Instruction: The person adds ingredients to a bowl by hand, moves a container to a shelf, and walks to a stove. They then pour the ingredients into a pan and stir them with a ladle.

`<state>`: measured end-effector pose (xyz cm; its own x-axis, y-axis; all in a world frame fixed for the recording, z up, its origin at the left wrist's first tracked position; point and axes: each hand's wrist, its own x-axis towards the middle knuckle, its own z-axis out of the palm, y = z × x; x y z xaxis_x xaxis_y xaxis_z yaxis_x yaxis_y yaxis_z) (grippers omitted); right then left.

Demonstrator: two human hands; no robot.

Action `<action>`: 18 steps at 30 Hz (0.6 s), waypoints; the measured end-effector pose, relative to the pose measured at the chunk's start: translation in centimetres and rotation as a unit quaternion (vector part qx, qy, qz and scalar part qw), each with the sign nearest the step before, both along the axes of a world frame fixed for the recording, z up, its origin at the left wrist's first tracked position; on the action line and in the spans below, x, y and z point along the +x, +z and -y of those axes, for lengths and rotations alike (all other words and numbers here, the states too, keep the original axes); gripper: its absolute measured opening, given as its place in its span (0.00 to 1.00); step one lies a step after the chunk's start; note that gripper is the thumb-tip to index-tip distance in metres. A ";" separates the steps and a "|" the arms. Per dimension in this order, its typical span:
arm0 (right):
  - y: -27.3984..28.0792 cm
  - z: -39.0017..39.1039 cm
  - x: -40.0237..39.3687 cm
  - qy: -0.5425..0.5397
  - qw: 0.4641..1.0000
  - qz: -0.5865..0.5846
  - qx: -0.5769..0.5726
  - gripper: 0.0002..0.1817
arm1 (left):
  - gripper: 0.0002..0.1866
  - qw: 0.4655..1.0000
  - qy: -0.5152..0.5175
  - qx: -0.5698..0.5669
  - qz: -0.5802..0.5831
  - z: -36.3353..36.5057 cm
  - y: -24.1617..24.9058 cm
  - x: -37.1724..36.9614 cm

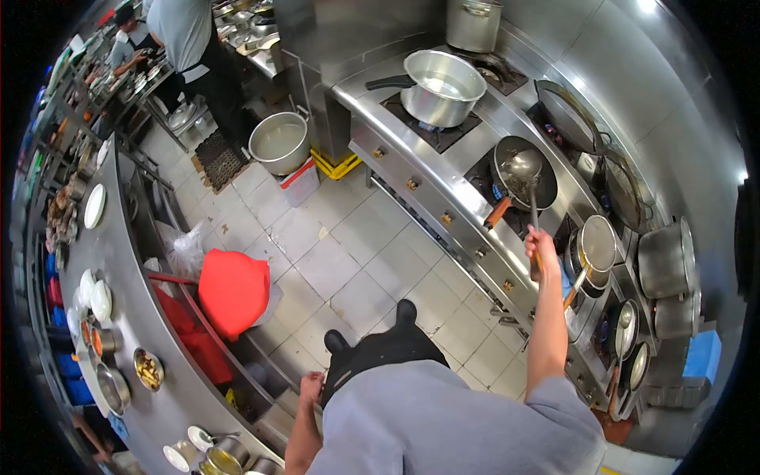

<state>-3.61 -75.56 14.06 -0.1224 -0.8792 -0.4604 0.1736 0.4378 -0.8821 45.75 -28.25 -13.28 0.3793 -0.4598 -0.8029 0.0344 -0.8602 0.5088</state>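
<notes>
- R hand (541, 247): fingers closed round ladle (522, 165) handle, arm reaching fwd.
- L hand (312, 386): low, next to L hip, fingers curled; can't tell if it holds anything.
- Ladle: long axis runs fwd from R hand, approx. in line w/ forearm, bowl end inside pan (548, 179).
- Pan: on stove (454, 165), fwd & slightly L of R hand; R hand much nearer than L. Its brown handle (498, 211) slants back & L, ends L of R hand, apart from it.
- Strainer (599, 237): just R of R hand, mesh end fwd, handle angled back.
- Lg pot (443, 107): farther fwd-L of R hand, past pan, black handle pointing L.
- Surface (150, 317): L of L hand, w/ bowls & plates.
- Hidden: L palm; part of pan floor, under ladle bowl. Pan contents hard to ID.
- Cut off: nearer co-worker (184, 39), head out of frame, far fwd-L.
</notes>
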 end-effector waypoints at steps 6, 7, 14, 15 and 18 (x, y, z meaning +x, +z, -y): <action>-5.4 0.8 -1.2 -0.018 0.981 -0.190 -0.014 0.11 | 0.09 0.980 0.124 -0.153 0.020 -1.1 3.7 7.4; -6.8 1.5 -3.5 0.015 0.993 -0.117 -0.002 0.15 | 0.15 0.977 0.141 -0.150 0.044 -1.8 3.2 8.6; -9.3 4.3 -2.4 0.038 0.997 -0.062 -0.004 0.18 | 0.17 0.937 0.256 -0.235 0.041 -3.1 13.0 12.7; -9.0 5.1 -2.0 0.051 0.996 -0.070 0.038 0.18 | 0.17 0.924 0.278 -0.263 0.026 -3.4 13.8 13.0; -8.8 5.8 0.2 0.051 0.994 -0.080 0.045 0.18 | 0.13 0.884 0.333 -0.328 0.028 -4.1 15.2 14.3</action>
<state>-3.45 -81.36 5.31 -0.1126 -0.8467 -0.5200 -0.0152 0.5247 -0.8511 60.01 -24.12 1.93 0.7722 -0.4787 -0.4179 0.3806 -0.1782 0.9074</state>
